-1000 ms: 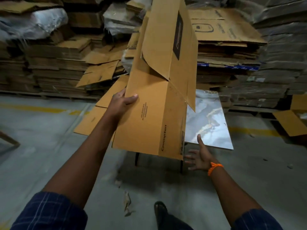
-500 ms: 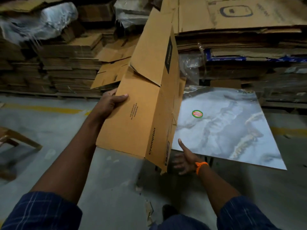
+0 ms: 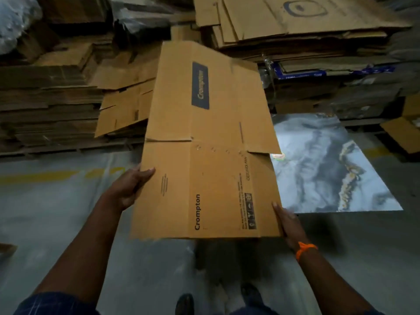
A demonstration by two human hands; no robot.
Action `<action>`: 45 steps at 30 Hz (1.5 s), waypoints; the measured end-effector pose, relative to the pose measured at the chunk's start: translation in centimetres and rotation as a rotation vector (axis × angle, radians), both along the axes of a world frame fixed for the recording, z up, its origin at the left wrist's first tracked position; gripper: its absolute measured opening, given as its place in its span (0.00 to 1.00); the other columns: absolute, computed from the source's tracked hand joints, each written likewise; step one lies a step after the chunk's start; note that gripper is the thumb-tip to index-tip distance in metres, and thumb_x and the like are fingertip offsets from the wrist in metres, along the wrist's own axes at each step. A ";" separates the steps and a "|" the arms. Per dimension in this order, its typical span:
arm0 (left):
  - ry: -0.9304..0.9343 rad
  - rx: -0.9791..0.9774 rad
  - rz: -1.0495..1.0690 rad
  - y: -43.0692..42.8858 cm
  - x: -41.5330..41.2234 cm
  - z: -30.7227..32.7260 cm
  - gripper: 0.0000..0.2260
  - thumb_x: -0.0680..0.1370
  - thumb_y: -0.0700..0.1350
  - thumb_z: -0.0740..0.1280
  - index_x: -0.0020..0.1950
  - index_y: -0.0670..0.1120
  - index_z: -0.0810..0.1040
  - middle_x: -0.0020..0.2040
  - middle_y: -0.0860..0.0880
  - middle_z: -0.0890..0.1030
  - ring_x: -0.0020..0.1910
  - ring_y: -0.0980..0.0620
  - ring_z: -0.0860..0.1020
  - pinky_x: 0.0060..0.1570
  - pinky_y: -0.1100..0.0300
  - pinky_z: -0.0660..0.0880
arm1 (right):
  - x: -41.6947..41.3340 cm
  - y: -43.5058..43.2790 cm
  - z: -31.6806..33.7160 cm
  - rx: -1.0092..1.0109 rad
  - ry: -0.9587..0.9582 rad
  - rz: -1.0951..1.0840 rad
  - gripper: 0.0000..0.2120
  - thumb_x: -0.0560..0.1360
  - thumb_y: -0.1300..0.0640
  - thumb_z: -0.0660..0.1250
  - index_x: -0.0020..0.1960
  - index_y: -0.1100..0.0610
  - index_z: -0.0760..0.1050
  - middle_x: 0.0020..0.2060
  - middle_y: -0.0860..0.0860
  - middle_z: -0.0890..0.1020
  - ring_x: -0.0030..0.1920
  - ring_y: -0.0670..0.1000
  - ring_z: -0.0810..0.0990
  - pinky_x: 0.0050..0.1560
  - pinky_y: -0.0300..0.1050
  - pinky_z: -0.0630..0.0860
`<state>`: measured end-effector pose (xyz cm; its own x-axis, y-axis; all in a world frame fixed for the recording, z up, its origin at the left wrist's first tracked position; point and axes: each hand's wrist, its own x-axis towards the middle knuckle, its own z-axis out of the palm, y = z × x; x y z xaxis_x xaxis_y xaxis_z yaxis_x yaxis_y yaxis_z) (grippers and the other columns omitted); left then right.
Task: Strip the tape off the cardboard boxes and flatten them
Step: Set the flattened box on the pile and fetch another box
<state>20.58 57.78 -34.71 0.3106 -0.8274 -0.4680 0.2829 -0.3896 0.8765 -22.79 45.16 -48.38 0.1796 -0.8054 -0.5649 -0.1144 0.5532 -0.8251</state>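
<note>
Item under inspection: 1 cardboard box (image 3: 204,155), brown, printed "Crompton" on 2 panels. It is collapsed flat and held in the air in front of the person, tilted with its far end higher. The upper flaps are spread open in line with the body.

Left hand (image 3: 128,189): grasps the box's left edge near the lower half, with the thumb lying on the top face and the fingers curled beneath.

Right hand (image 3: 288,223): holds the lower right corner, with the thumb laid along the top edge. The fingers pass under the board and are hidden, so the grip reads as a pinch. An orange wrist band (image 3: 304,248) sits on this wrist.

Surroundings: a marble-patterned panel (image 3: 329,169) lies below and to the right of the box (its left side is covered by the cardboard). Stacks of flattened cardboard (image 3: 45,105) stand behind on the left, and a further pile (image 3: 318,37) stands behind on the right. The grey floor (image 3: 56,212) carries a yellow line (image 3: 38,177). 1 shoe (image 3: 184,303) shows at the bottom edge.
</note>
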 end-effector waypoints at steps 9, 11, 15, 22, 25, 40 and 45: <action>-0.522 0.463 -0.010 -0.5 4.5 -17.1 0.15 0.76 0.41 0.70 0.61 0.42 0.83 0.57 0.40 0.84 0.55 0.40 0.82 0.59 0.45 0.79 | 2.7 7.7 -6.7 -0.058 0.484 -0.066 0.14 0.81 0.56 0.67 0.62 0.64 0.77 0.56 0.63 0.82 0.52 0.59 0.81 0.48 0.49 0.78; -0.540 0.457 0.018 -0.5 5.1 -18.1 0.15 0.77 0.42 0.69 0.64 0.42 0.82 0.59 0.40 0.84 0.57 0.40 0.81 0.59 0.48 0.78 | 3.7 6.5 -6.7 -0.112 0.547 -0.056 0.12 0.81 0.57 0.67 0.59 0.64 0.78 0.55 0.62 0.82 0.54 0.60 0.81 0.54 0.54 0.78; -0.624 0.400 0.021 -0.9 6.5 -19.4 0.16 0.81 0.44 0.68 0.67 0.41 0.79 0.62 0.38 0.81 0.60 0.39 0.79 0.59 0.49 0.75 | 5.6 3.8 -6.2 -0.193 0.606 0.046 0.13 0.82 0.54 0.65 0.60 0.63 0.77 0.53 0.56 0.81 0.53 0.57 0.79 0.52 0.50 0.75; -0.418 0.361 -0.207 -0.4 8.5 -23.3 0.31 0.82 0.56 0.66 0.82 0.57 0.57 0.74 0.49 0.72 0.70 0.44 0.72 0.70 0.42 0.70 | 5.6 1.9 -9.0 -0.138 0.659 0.195 0.30 0.82 0.46 0.63 0.80 0.55 0.61 0.69 0.57 0.75 0.67 0.62 0.75 0.69 0.57 0.70; -0.394 0.321 -0.161 -0.8 7.5 -23.2 0.30 0.81 0.54 0.68 0.80 0.59 0.58 0.68 0.53 0.73 0.66 0.47 0.73 0.68 0.44 0.71 | 5.3 1.4 -9.0 -0.047 0.524 0.196 0.40 0.72 0.33 0.68 0.78 0.52 0.63 0.67 0.52 0.77 0.65 0.58 0.77 0.66 0.58 0.74; -0.289 0.327 0.225 0.8 5.7 -19.2 0.16 0.72 0.50 0.79 0.54 0.43 0.83 0.44 0.44 0.83 0.39 0.48 0.81 0.39 0.59 0.77 | 7.7 1.8 -6.5 -0.086 0.323 -0.073 0.19 0.72 0.49 0.77 0.58 0.55 0.78 0.53 0.54 0.83 0.53 0.56 0.82 0.55 0.56 0.80; -0.340 0.250 0.249 6.8 6.9 -16.2 0.16 0.71 0.49 0.80 0.54 0.42 0.85 0.46 0.44 0.84 0.40 0.48 0.82 0.38 0.60 0.76 | 8.6 7.4 -2.8 -0.206 0.353 -0.074 0.13 0.73 0.48 0.76 0.53 0.51 0.79 0.52 0.55 0.85 0.50 0.54 0.84 0.54 0.57 0.81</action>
<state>27.49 64.59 -50.91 0.6545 -0.5839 -0.4803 0.1079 -0.5566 0.8237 -14.22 52.59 -51.16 -0.0592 -0.9114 -0.4072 -0.3766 0.3982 -0.8365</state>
